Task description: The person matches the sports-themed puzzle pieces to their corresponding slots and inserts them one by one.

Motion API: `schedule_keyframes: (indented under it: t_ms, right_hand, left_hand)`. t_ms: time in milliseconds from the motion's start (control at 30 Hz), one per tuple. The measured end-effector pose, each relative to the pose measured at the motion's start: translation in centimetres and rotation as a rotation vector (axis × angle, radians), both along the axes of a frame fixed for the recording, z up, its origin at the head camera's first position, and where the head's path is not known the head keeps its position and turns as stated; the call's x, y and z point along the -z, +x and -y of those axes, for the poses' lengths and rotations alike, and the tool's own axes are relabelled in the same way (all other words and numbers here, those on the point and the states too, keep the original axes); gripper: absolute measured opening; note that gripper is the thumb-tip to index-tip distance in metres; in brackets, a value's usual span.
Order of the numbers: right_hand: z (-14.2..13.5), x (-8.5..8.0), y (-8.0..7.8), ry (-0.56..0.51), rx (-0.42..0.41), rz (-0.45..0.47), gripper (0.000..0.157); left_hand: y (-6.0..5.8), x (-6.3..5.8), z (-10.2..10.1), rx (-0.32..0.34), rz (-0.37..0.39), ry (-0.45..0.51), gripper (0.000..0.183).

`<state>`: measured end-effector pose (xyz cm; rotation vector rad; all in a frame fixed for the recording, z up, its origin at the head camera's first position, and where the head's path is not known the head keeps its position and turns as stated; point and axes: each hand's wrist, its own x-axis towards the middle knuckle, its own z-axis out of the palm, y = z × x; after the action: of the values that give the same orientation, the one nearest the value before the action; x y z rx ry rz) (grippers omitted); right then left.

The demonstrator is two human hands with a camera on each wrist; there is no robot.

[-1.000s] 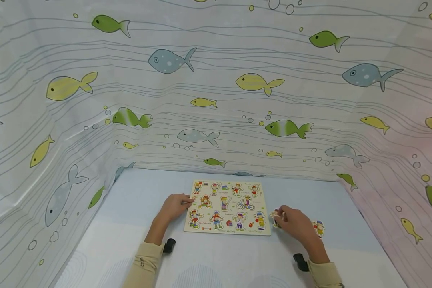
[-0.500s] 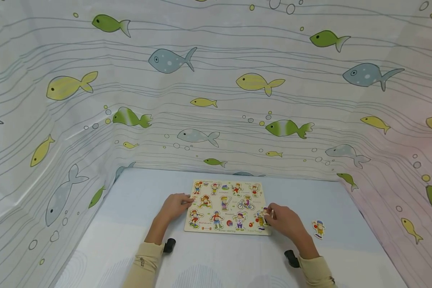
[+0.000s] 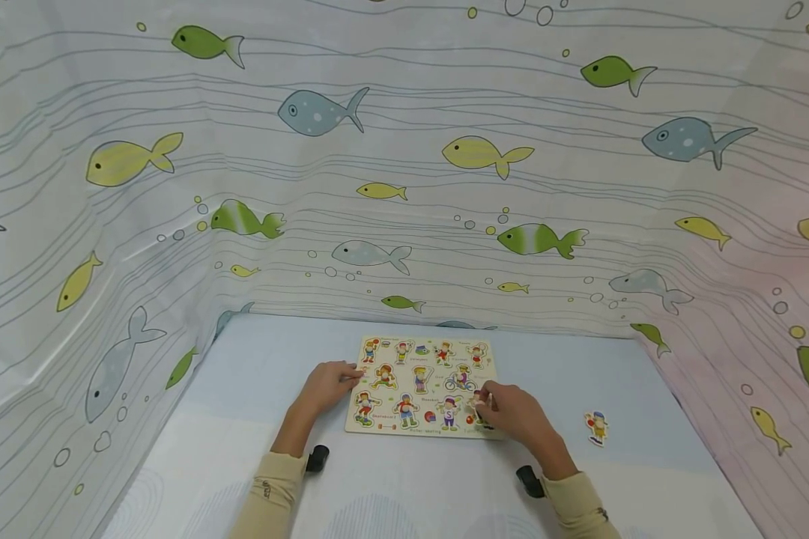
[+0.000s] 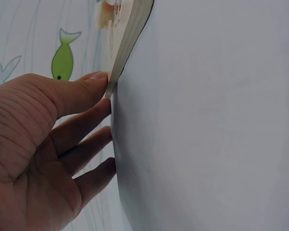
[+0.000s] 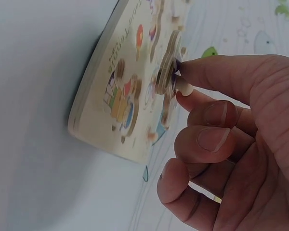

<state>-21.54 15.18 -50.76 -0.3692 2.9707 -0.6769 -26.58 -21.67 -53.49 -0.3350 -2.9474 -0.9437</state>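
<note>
A wooden knob puzzle board [image 3: 394, 393] with sports figures lies on the table in the head view. My left hand [image 3: 329, 383] rests at its left edge. In the left wrist view, that hand's thumb [image 4: 89, 91] touches the board's edge, and the other fingers reach down to the tabletop. My right hand [image 3: 515, 412] pinches a puzzle piece [image 5: 167, 65] by its small pale knob [image 5: 184, 87], between thumb and index finger. This piece is held tilted over the board's lower right part, near a table tennis figure [image 5: 125, 103]. The hand partly hides that corner in the head view.
A loose puzzle piece [image 3: 597, 429], a figure with a blue cap and yellow clothes, lies on the table right of the board. Fish-patterned sheeting [image 3: 418, 224] rises behind and at both sides. Black wrist cameras [image 3: 529, 481] are worn on both arms.
My right hand has carried the puzzle piece left, from the table beside the board to over its lower right part. My left hand has stayed at the left edge.
</note>
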Motion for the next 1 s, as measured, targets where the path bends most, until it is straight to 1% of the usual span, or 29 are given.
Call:
schedule_keyframes:
  t_ms: [167, 367, 533, 767, 1000]
  right_hand:
    - [0.6, 0.3, 0.0, -0.011, -0.025, -0.005, 0.012]
    - [1.6, 0.1, 0.1, -0.016, -0.068, -0.023, 0.013]
    - [2.3, 0.2, 0.0, -0.004, -0.093, -0.035, 0.012]
    - [3.2, 0.5, -0.3, -0.001, -0.146, -0.093, 0.012]
    - [3.8, 0.8, -0.5, -0.012, -0.158, -0.08, 0.013]
  left_hand:
    - [-0.1, 0.1, 0.1, 0.004, -0.006, -0.003, 0.02]
    - [-0.3, 0.3, 0.2, 0.002, -0.005, -0.011, 0.019]
    - [-0.4, 0.5, 0.2, -0.003, 0.01, 0.0, 0.02]
    - [-0.4, 0.4, 0.1, -0.006, 0.017, 0.007, 0.021]
    - [-0.3, 0.4, 0.1, -0.018, 0.036, 0.001, 0.021]
